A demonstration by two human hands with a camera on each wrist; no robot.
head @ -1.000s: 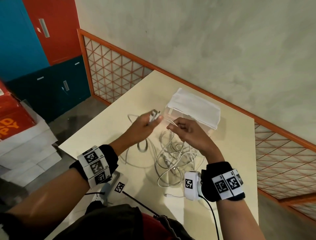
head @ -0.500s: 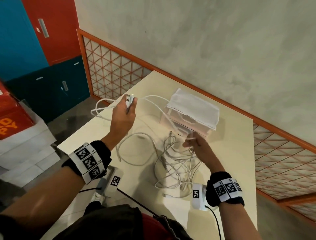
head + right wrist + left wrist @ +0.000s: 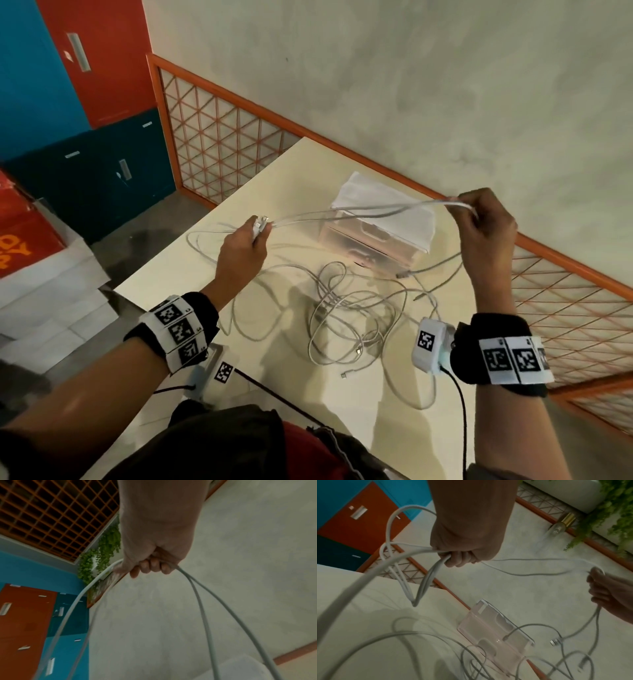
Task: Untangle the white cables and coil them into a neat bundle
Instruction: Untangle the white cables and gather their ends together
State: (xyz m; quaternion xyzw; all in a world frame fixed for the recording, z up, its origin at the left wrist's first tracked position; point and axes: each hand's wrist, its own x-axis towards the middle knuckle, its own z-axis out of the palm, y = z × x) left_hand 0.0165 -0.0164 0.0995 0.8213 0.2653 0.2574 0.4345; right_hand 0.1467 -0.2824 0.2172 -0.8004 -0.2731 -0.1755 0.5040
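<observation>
A tangle of white cables (image 3: 346, 318) lies on the cream table (image 3: 342, 404). My left hand (image 3: 244, 249) is raised over the table's left part and grips a plug end and several cable strands (image 3: 426, 577) in its curled fingers. My right hand (image 3: 486, 226) is lifted high at the right, past the table's edge, and pinches the same strands (image 3: 359, 214), which run nearly taut between both hands. In the right wrist view my fingers (image 3: 150, 566) curl round the strands, and two lengths (image 3: 205, 615) hang down from them. A loose plug (image 3: 402, 274) dangles below my right hand.
A clear plastic box with a white cloth on top (image 3: 380, 222) stands at the table's far side, under the stretched strands. An orange lattice railing (image 3: 219, 137) runs behind and right of the table. Coloured cabinets (image 3: 68, 102) stand at the left.
My right hand rose from the tangle and swung up to the right, drawing strands taut. My left hand moved a little right and lower with the plug end. The pile spread out.
</observation>
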